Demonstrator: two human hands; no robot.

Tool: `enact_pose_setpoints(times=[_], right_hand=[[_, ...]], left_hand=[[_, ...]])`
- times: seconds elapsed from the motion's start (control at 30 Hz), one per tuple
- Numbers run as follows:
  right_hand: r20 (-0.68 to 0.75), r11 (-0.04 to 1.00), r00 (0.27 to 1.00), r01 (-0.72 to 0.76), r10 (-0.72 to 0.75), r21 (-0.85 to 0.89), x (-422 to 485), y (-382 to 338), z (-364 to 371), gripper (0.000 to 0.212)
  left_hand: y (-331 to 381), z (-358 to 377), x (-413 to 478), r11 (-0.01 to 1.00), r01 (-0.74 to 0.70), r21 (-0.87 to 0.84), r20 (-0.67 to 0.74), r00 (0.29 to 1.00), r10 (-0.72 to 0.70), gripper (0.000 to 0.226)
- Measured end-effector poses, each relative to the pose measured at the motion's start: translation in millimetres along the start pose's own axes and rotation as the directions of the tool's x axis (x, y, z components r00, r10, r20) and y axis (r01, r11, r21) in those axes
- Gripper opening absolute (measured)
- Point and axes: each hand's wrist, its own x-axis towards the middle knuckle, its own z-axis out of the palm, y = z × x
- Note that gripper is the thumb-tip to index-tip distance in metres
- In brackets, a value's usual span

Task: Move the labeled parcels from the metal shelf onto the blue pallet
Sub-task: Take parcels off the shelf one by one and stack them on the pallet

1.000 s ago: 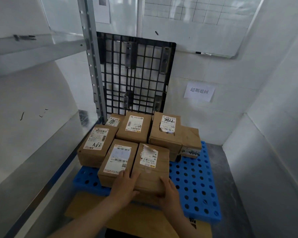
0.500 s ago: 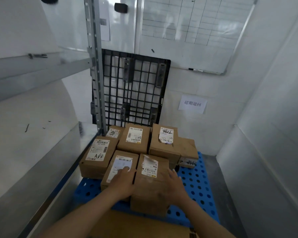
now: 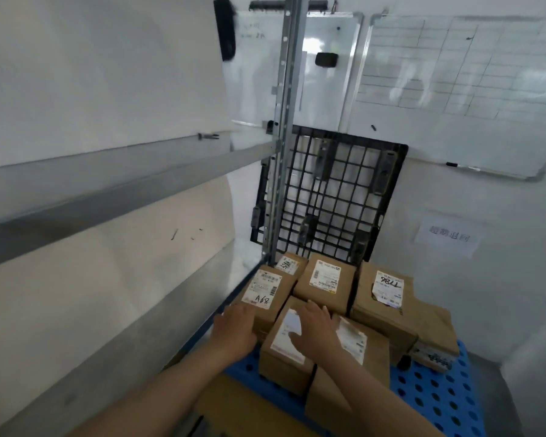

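On the perforated blue plastic pallet (image 3: 435, 395) brown cardboard parcels with white labels (image 3: 327, 287) sit clustered; right hand (image 3: 312, 331) lies flat, fingers spread, on the near parcel (image 3: 284, 357); left hand (image 3: 234, 329), fingers loosely open, touches the A68 parcel (image 3: 265, 294).

walls: white | whiteboards (image 3: 454, 74) on back wall | black grid pallet (image 3: 328, 200) leaning upright | floor: grey

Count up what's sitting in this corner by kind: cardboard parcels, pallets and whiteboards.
Cardboard parcels: 7 visible, e.g. the A68 parcel and the 786 parcel; more may be hidden
Pallets: 2, the blue pallet and the black pallet against the wall
Whiteboards: 2, the gridded whiteboard and the narrow whiteboard
Total: 11
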Motion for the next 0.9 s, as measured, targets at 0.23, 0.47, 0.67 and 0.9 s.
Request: enact_pose_setpoints(times=[0.23,0.47,0.67,0.9], right_hand=[[0.020,0.947,0.947,0.322,-0.322,0.013,4,-43,3,0.049],[0.133,0.847,0.837,0.520,-0.531,0.113,-20,-87,24,0.055],[0.185,0.701,0.676,0.689,-0.713,0.186,-68,-157,45,0.062],[0.166,0.500,0.474,0.845,-0.864,0.190,-164,-258,53,0.060]], left_hand=[[-28,-18,-53,0.944,0.322,0.071,-0.027,0.947,-0.321,0.048],[-27,-1,-147,0.837,0.547,-0.020,-0.097,0.832,-0.546,0.047],[-45,-26,-251,0.656,0.755,-0.007,-0.192,0.643,-0.742,0.049],[-49,-41,-393,0.396,0.914,-0.090,-0.281,0.358,-0.890,0.046]])
